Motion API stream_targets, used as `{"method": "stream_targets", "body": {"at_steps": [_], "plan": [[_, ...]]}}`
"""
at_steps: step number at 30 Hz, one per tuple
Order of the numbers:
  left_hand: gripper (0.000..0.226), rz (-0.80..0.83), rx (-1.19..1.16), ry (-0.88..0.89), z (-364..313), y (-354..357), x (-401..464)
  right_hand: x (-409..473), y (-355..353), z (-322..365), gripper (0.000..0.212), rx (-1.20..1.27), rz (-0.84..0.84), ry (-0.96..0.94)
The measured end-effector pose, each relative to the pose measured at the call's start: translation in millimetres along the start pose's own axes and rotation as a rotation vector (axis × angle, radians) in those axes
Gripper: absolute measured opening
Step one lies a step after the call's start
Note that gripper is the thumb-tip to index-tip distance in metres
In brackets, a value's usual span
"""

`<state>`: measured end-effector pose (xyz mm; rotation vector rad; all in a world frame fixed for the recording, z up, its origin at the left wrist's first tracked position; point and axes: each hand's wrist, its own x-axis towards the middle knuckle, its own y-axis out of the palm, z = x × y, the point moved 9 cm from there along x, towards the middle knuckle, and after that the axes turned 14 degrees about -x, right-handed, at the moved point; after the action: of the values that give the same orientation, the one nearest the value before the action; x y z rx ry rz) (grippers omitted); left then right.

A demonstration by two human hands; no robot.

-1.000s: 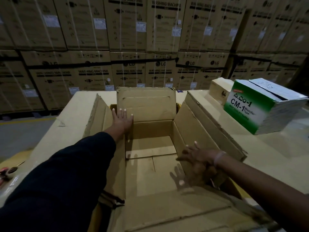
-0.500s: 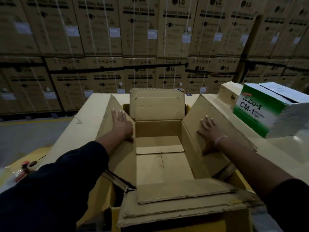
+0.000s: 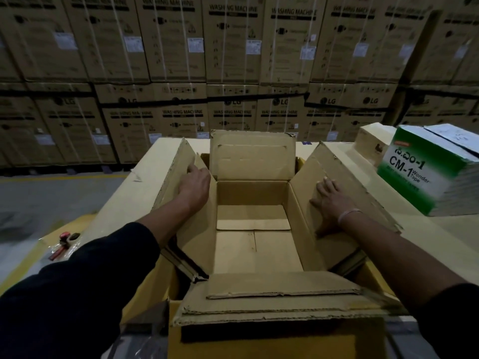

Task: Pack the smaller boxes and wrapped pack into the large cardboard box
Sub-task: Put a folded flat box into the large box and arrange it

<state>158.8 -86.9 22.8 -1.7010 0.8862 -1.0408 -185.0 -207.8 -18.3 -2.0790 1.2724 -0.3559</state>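
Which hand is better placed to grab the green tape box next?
Right: the right hand rests on the flap nearest the green tape box; the left hand is across the carton.

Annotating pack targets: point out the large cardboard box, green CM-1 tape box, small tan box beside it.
large cardboard box (image 3: 274, 252), head view, bare inner floor.
green CM-1 tape box (image 3: 412, 174), head view, printed front face.
small tan box (image 3: 366, 143), head view, front face.

We stretch both arms forward, dark sleeves (image 3: 64, 294) pushed back off the forearms. Our left grip (image 3: 195, 186) shows its back, one finger straight, the rest hidden. Our right grip (image 3: 330, 200) lies palm down, fingers straight and spread, a pale band (image 3: 348, 215) at the wrist.
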Motion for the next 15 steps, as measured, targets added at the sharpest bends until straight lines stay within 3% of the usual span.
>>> {"method": "stream_targets", "body": {"at_steps": [9, 13, 15], "plan": [[0.039, 0.018, 0.072, 0.052, 5.8, -4.1, 9.1, 5.6, 4.7, 7.8, 0.108, -0.036, 0.024, -0.006], [0.034, -0.018, 0.27, 0.06, 1.2, -1.1, 0.2, 7.0, 6.7, 10.5, 0.107, -0.108, 0.032, -0.008], [0.047, -0.004, 0.489, 0.084, -1.5, 9.0, -4.3, 6.5, 2.6, 12.9, 0.109, -0.173, 0.015, 0.004]]}}
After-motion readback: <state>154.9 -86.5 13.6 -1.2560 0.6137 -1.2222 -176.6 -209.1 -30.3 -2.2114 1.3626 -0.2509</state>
